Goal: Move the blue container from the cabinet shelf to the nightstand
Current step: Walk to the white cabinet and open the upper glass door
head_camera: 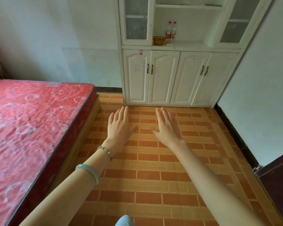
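White cabinet (181, 51) stands at 12 o'clock against the far wall, its four lower doors shut. On its open middle shelf I see a woven basket (159, 40) at the left, and two red-capped bottles (171, 31) just beside it at the basket's 2 o'clock. I cannot make out a blue container on any shelf. Both of my hands hover palm-down over the orange tiled floor (153, 176), fingers spread wide and holding nothing: left hand (119, 128) at 11 o'clock, right hand (167, 128) at 1 o'clock, thumbs pointing toward each other but apart. A bead bracelet (105, 152) and a pale bangle (88, 172) ring the left forearm. Red mattress (31, 128) fills 9 o'clock.
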Tool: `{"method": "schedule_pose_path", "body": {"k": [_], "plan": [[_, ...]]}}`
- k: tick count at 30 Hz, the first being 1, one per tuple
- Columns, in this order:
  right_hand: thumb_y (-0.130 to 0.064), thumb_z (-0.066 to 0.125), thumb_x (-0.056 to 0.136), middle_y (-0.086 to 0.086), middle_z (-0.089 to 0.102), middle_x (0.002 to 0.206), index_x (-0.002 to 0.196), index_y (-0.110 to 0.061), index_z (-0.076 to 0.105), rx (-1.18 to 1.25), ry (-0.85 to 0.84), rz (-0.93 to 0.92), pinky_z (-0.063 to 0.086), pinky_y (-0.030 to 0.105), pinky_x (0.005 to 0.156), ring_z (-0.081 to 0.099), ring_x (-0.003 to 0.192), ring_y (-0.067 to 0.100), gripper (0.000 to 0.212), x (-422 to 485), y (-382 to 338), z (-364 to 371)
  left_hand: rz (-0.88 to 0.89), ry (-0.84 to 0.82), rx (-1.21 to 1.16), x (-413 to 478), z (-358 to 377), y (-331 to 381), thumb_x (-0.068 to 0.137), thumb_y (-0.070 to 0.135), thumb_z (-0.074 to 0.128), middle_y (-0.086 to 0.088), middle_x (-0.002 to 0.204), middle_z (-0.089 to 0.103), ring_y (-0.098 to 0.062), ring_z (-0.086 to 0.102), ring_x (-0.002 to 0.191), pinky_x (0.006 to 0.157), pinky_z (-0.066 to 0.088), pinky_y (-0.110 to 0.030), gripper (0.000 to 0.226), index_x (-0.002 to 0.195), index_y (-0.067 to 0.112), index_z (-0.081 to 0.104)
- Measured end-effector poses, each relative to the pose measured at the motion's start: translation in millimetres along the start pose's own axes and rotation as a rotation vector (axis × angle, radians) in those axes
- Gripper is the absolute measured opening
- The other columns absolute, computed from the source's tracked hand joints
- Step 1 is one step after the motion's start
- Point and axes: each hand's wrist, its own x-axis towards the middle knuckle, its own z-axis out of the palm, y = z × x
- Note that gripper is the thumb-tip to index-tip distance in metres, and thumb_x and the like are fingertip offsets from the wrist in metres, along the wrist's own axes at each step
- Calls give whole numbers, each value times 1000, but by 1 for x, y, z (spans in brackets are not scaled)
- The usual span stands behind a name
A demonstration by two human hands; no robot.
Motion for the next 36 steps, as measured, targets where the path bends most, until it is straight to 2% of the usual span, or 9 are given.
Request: {"method": "schedule_pose_path", "body": {"k": [8, 15, 21, 29, 36], "plan": [[-42, 55, 88, 17, 11, 155, 145, -9, 5, -9, 41, 2, 10, 43, 118, 9, 143, 29, 83, 94, 26, 17, 32, 39, 13, 89, 34, -9, 84, 58, 51, -11, 152, 25, -27, 21, 140, 115, 13, -42, 86, 145, 8, 16], [-41, 55, 88, 17, 14, 154, 145, -9, 7, -22, 21, 33, 12, 44, 118, 12, 142, 29, 81, 199, 53, 40, 61, 4, 13, 194, 72, -26, 83, 59, 49, -10, 153, 24, -26, 21, 141, 115, 13, -42, 86, 145, 9, 17], [-39, 54, 89, 16, 12, 155, 145, -8, 8, -32, 27, 38, 8, 42, 118, 11, 143, 29, 79, 286, 79, 51, 93, 2, 11, 286, 93, -36, 85, 58, 48, -10, 154, 21, -26, 18, 141, 115, 11, -41, 84, 146, 9, 15], [-26, 57, 89, 16, 16, 154, 145, -10, 6, 22, 43, 57, 10, 37, 116, 14, 142, 28, 78, 372, 114, 70, 138, -23, -32, 384, 128, -34, 86, 55, 48, -11, 154, 18, -27, 18, 141, 115, 14, -40, 83, 146, 10, 12], [-25, 54, 91, 17, 16, 154, 145, -11, 6, 40, 74, 53, 10, 34, 115, 15, 142, 28, 74, 461, 161, 86, 155, -22, -8, 484, 168, -29, 87, 55, 47, -13, 154, 17, -28, 17, 141, 115, 14, -42, 83, 146, 8, 11]]}}
